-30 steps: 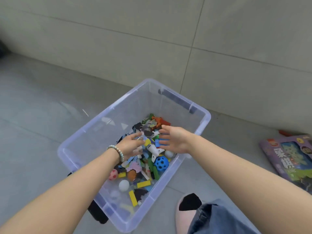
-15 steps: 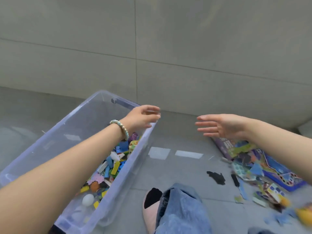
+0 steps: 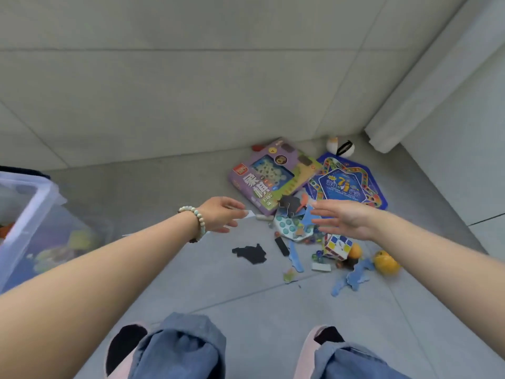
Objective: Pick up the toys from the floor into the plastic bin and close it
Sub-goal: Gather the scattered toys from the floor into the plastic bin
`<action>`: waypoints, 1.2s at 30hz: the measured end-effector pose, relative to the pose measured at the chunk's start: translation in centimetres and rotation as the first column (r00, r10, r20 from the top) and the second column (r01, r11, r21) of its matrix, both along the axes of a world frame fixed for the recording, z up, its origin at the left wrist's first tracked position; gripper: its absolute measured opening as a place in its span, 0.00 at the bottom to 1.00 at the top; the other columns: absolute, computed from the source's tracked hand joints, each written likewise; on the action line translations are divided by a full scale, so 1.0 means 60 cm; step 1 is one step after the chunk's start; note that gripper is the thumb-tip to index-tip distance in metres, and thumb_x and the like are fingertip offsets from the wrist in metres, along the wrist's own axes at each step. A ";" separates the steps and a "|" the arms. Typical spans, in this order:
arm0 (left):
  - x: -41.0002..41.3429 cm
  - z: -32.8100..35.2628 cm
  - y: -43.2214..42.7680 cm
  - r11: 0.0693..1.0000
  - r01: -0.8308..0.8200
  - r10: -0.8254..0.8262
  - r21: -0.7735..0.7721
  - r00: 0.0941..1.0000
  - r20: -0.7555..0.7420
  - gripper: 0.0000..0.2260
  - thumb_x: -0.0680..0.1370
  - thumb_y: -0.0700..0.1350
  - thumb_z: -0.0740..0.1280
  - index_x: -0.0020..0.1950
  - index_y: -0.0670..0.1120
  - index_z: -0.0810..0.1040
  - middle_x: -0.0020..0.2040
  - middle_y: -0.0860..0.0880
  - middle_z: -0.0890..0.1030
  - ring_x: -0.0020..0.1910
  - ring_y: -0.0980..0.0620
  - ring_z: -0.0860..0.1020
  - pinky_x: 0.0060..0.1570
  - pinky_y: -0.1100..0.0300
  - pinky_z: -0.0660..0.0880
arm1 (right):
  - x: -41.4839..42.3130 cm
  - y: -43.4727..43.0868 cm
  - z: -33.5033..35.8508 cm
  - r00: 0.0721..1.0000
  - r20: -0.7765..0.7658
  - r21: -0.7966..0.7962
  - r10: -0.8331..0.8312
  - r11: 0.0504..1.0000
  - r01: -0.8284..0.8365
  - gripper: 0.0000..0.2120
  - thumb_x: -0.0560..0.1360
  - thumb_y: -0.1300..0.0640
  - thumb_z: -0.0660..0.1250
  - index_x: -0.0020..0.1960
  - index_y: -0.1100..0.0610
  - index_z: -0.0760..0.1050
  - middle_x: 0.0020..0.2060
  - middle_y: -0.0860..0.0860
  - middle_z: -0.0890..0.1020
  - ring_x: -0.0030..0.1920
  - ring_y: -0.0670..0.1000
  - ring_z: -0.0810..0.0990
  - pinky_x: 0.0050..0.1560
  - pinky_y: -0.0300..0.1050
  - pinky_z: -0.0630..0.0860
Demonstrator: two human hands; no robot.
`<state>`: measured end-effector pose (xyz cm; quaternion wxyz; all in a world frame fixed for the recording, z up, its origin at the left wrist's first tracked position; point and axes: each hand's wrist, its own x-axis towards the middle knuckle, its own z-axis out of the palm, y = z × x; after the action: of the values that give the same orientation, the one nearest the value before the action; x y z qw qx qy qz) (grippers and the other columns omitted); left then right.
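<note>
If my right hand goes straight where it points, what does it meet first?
Probably the heap of flat blue and black pieces just beyond the fingertips of the right hand, though its height above them is unclear.

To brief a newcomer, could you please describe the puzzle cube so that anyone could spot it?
Find the toy heap on the grey floor, right of the plastic bin. Nearer the person than the blue game board, just below the right hand, sits the puzzle cube. Unlike the flat blue scraps and orange balls beside it, it is a block faced with small coloured squares.
</note>
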<state>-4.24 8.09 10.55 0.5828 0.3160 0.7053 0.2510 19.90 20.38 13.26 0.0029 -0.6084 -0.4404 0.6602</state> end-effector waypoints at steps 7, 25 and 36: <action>0.066 -0.120 0.096 0.991 -0.081 0.092 -0.108 0.991 0.101 0.21 0.77 0.53 0.65 0.67 0.45 0.70 0.59 0.48 0.75 0.54 0.51 0.76 0.51 0.58 0.74 | -0.023 0.059 -0.161 0.977 -0.032 0.016 -0.213 0.977 0.214 0.19 0.73 0.51 0.70 0.60 0.57 0.72 0.61 0.53 0.75 0.59 0.52 0.75 0.53 0.45 0.75; 0.204 -0.222 0.185 0.899 -0.438 0.435 -0.023 0.885 0.167 0.09 0.76 0.47 0.68 0.38 0.45 0.76 0.33 0.48 0.77 0.32 0.51 0.75 0.37 0.61 0.77 | 0.013 0.117 -0.260 0.956 0.136 0.217 -0.261 0.949 0.229 0.18 0.71 0.56 0.73 0.58 0.60 0.73 0.60 0.56 0.76 0.53 0.54 0.77 0.39 0.40 0.76; 0.141 -0.207 0.127 0.900 -0.435 0.406 -0.004 0.836 0.371 0.08 0.77 0.34 0.63 0.56 0.38 0.72 0.45 0.41 0.82 0.34 0.57 0.83 0.40 0.65 0.80 | 0.054 0.097 -0.235 0.959 0.093 0.160 -0.267 0.955 0.250 0.19 0.74 0.60 0.70 0.63 0.62 0.73 0.49 0.57 0.81 0.38 0.50 0.75 0.41 0.40 0.76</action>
<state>4.23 15.72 -1.84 0.6201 0.1246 0.6270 0.4548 23.15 26.17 -0.87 0.1091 -0.6955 -0.4039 0.5842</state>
